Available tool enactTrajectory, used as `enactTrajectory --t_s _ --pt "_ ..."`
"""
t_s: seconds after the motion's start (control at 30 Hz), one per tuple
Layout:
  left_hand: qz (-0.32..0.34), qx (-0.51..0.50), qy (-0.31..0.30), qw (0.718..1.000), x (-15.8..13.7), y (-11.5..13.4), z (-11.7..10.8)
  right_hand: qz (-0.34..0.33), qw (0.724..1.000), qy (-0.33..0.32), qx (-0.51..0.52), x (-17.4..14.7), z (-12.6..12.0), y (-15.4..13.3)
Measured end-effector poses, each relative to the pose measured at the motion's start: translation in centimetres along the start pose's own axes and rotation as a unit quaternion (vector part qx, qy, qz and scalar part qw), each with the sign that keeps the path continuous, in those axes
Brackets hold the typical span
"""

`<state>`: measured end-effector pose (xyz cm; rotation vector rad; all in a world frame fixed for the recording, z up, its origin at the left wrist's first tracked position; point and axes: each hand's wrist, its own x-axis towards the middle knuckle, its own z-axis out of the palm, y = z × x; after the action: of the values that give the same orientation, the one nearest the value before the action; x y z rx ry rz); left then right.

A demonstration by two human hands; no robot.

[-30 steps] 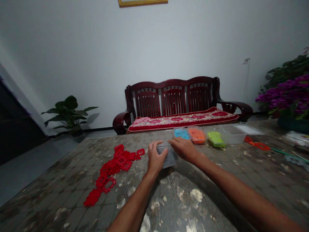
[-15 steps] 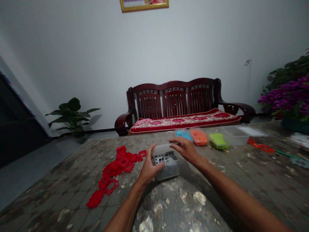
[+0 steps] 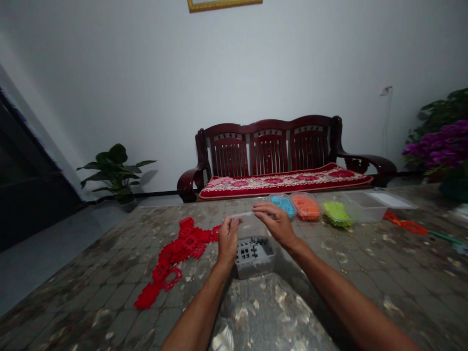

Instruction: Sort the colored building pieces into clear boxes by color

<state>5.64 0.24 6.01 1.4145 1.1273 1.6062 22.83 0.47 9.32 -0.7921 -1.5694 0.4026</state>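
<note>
A clear plastic box (image 3: 256, 270) stands on the table in front of me, with grey notched building pieces (image 3: 250, 249) inside. Behind its open top, a translucent lid (image 3: 249, 225) is tilted up. My left hand (image 3: 228, 241) grips the lid's left edge, the thumb and fingers closed at its upper corner. At the upper right, my right hand (image 3: 275, 223) pinches the lid's other side with bent fingers. Whether the lid's lower edge touches the box I cannot tell.
Linked red pieces (image 3: 183, 246) lie to the left. Farther back on the right are blue pieces (image 3: 281, 205), orange pieces (image 3: 306, 207) and green pieces (image 3: 337, 213) in clear tubs, a clear bin (image 3: 369, 212) and an orange-and-green chain (image 3: 413, 226). A wooden bench (image 3: 268, 151) stands beyond.
The lid has come up off the box top and tilted upright, baring the grey pieces. My left hand has moved from the box's side to the lid's upper edge. The view has shifted slightly.
</note>
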Motion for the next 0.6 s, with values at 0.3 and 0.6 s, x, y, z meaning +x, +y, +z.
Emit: enactTrajectory --t_s 0.3,0.6 --pt "-0.003 0.006 0.015 1.0 1.6 -0.4 0.5 0.115 0.993 -0.017 0.011 2.1 1.2 0.7" --pt "-0.06 0.015 -0.012 0.998 1.8 -1.5 0.0 0.265 0.95 -0.053 0.158 -0.4 0.1 3.0"
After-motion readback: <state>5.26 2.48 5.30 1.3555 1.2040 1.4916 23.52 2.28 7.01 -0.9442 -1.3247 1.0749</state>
